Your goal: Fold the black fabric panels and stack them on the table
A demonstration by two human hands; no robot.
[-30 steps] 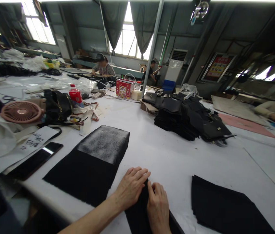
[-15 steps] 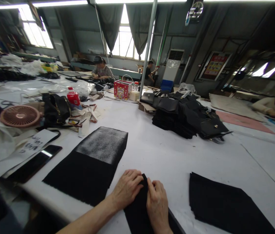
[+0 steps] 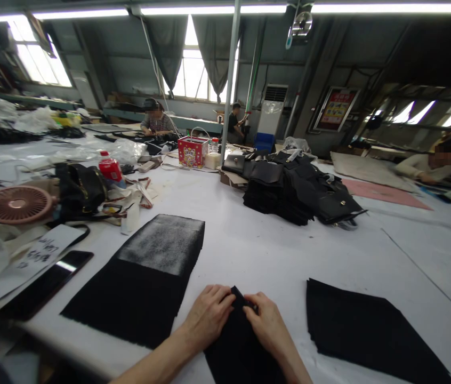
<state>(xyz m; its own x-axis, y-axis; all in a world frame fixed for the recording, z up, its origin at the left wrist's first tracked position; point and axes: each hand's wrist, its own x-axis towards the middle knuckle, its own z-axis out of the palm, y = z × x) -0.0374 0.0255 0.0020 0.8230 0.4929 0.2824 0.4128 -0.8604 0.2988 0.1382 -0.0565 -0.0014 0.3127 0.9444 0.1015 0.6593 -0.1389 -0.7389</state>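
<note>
A black fabric piece (image 3: pixel 238 346) lies in front of me on the white table, its narrow far end folded. My left hand (image 3: pixel 209 314) is closed on the left edge of that end, fingertips pressed onto the fold. On the other side, my right hand (image 3: pixel 267 322) pinches the right edge with thumb and curled fingers. Left of my hands lies a stack of black fabric pieces (image 3: pixel 129 298), whose far part has a speckled whitish surface. Another stack of black fabric (image 3: pixel 369 330) rests to the right.
A phone (image 3: pixel 45 288), a paper with handwriting (image 3: pixel 37 256) and a pink fan (image 3: pixel 15 204) lie at the left. Black bags (image 3: pixel 289 184) are piled farther back, near a red box (image 3: pixel 192 152) and a metal pole (image 3: pixel 230 80). Other people sit around the table.
My right hand has shifted from lying along the fabric's right side to pinching its far end, with the wrist swung outward. My left hand keeps its hold. The camera view has turned slightly.
</note>
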